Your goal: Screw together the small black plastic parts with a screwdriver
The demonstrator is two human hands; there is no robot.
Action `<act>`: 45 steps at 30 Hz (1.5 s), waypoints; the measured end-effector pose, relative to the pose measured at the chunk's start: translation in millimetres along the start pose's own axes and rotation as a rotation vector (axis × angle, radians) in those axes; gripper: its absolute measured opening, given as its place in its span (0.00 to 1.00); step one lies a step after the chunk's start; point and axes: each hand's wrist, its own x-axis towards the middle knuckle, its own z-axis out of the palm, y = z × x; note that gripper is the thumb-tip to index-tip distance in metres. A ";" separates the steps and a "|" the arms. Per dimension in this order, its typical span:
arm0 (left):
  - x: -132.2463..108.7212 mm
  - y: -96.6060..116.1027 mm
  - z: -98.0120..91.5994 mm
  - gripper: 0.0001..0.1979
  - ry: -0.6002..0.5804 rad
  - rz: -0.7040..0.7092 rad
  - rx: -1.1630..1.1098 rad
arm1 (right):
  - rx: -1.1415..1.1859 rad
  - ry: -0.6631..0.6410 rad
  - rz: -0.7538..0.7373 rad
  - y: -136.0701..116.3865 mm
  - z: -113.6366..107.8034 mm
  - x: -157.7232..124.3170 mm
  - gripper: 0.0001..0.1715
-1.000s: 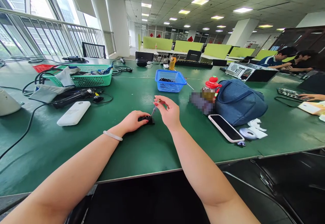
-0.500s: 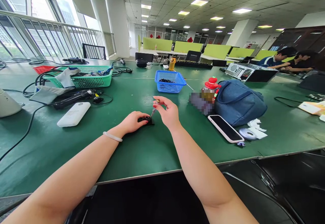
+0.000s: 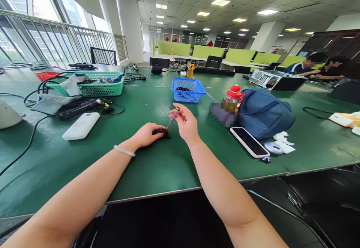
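My left hand (image 3: 148, 135) is closed on a small black part (image 3: 165, 133), pressing it onto the green tabletop (image 3: 157, 169). What kind of part it is, I cannot make out. Between the fingers of my right hand (image 3: 186, 122) is a screwdriver (image 3: 172, 118) with a clear handle. It leans with its top to the right, and its tip meets the black part beside my left fingertips. Beyond both hands stands a blue plastic basket (image 3: 189, 97) with small black pieces in it.
To the left lie a white power bank (image 3: 81, 126) and a green basket (image 3: 112, 89) among cables. A phone (image 3: 249, 142), a blue bag (image 3: 266, 113) and a red-lidded jar (image 3: 234, 95) are on the right. Two people sit at the far right behind a metal computer case (image 3: 277, 79).
The screwdriver's top has tilted to the right, and the fingers of my right hand have shifted around its handle. My left hand and the black part stay in place.
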 end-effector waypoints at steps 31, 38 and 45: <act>-0.1 -5.4 4.0 0.21 0.015 0.028 -0.022 | -0.102 0.018 -0.056 -5.8 3.6 -2.0 0.13; -0.1 -4.7 3.1 0.21 -0.004 0.002 -0.024 | -0.105 0.090 -0.027 -1.8 3.0 -0.9 0.15; -0.3 -3.2 1.9 0.21 -0.012 -0.008 -0.003 | -0.119 0.191 0.066 8.6 1.0 1.9 0.17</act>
